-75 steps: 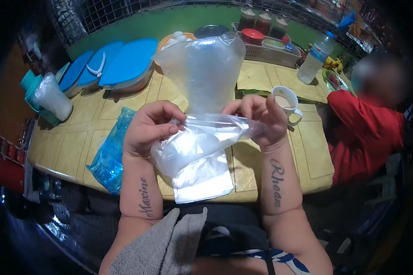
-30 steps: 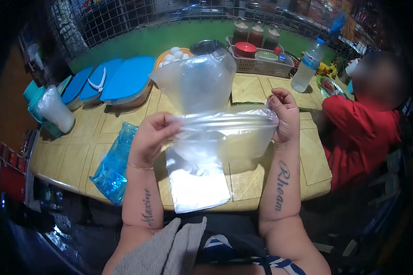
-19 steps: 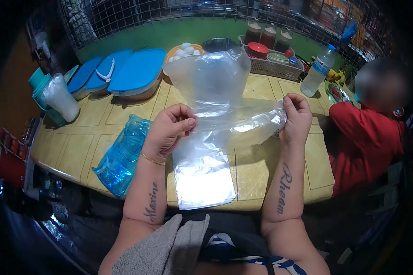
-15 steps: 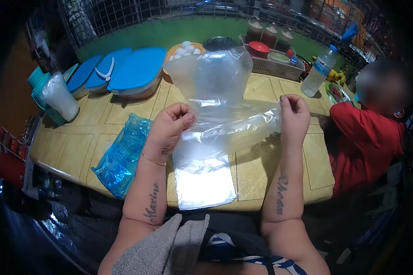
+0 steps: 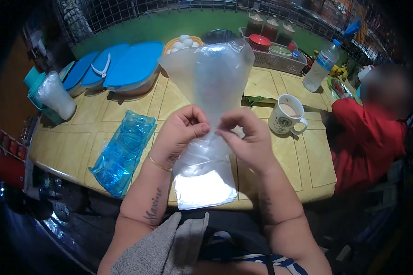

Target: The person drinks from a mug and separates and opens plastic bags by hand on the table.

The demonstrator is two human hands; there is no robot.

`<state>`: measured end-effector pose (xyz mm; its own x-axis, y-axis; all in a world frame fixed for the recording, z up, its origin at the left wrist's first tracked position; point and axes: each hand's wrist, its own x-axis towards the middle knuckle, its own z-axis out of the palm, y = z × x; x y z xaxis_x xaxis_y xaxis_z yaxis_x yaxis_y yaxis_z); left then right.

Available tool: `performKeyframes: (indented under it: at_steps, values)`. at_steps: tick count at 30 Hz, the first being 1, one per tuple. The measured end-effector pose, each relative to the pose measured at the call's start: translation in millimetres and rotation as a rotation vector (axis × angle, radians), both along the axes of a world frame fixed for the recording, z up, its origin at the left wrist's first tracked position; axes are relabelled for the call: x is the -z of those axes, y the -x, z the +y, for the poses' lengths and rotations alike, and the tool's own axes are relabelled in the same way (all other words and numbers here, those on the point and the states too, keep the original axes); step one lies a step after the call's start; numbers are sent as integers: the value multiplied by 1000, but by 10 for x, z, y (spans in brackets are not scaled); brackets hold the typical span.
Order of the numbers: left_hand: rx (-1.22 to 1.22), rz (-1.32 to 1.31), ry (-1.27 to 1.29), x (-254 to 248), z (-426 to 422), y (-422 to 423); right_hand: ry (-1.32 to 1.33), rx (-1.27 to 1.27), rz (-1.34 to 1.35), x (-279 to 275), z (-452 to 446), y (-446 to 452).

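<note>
A clear plastic bag (image 5: 202, 153) hangs between my hands, gathered narrow at its top. My left hand (image 5: 184, 130) pinches its edge between thumb and fingers. Close beside it, my right hand (image 5: 248, 135) has thumb and forefinger at the bag's other side. Under the bag lies a flat stack of clear bags (image 5: 205, 188) at the table's front edge. Behind the hands stands a large, puffed clear bag (image 5: 220, 75). A blue plastic pack (image 5: 124, 153) lies left of my left arm, and a white mug (image 5: 287, 114) with a light brown drink stands to the right.
Blue-lidded containers (image 5: 135, 66), a bowl of eggs (image 5: 183, 43) and a basket (image 5: 280, 62) with jars line the table's back. A water bottle (image 5: 321, 66) stands at back right. A teal pitcher (image 5: 39, 98) is at left. A person in red (image 5: 367, 133) sits at right.
The bag was stretched wide between my hands. My right hand has moved left, close to my left hand, and the bag has bunched together. The mug has come into full view.
</note>
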<state>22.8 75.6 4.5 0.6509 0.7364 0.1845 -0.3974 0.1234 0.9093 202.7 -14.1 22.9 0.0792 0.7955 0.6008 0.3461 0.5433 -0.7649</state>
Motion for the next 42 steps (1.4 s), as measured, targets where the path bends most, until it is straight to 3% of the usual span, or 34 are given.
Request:
performKeyframes:
  at_steps: [4, 7, 10, 11, 12, 14, 19, 26, 29, 32, 35, 37, 38, 42]
  values:
    - [-194, 81, -73, -67, 62, 74, -60, 1, 223, -20, 16, -360]
    - [-229, 149, -98, -46, 75, 67, -230, 295, 48, -52, 85, -570]
    - [-229, 128, -131, 27, 56, -33, -698, 580, -190, -133, 11, -331]
    - [-222, 113, -134, 41, 49, -49, -729, 393, -48, -80, -53, -100]
    - [-223, 99, -152, 39, 36, -45, -747, 246, -334, -169, -178, 2]
    - [-207, 80, -185, 45, 7, -59, -685, 41, -430, -147, -151, 241]
    - [-274, -160, -99, -28, 5, 8, -212, 259, -652, -43, -115, 236]
    - [-223, -221, -185, 13, 24, 54, -133, 235, -772, -52, -157, 111]
    - [-196, -223, -238, -28, -81, 28, -320, 351, -714, -123, -143, 115]
    - [-200, -195, -304, -117, -140, 21, -477, 149, -530, -102, -77, 85]
    - [-172, -119, -360, -71, -74, 91, -131, -333, -219, -85, -147, 3]
    - [-139, 24, -397, -148, -97, 104, -10, -504, 119, -71, -193, 2]
    - [-124, 97, -416, -181, -110, 117, 50, -588, 291, -60, -207, 1]
    - [109, 153, -473, -214, -150, 164, 159, -699, 494, -55, -111, -99]
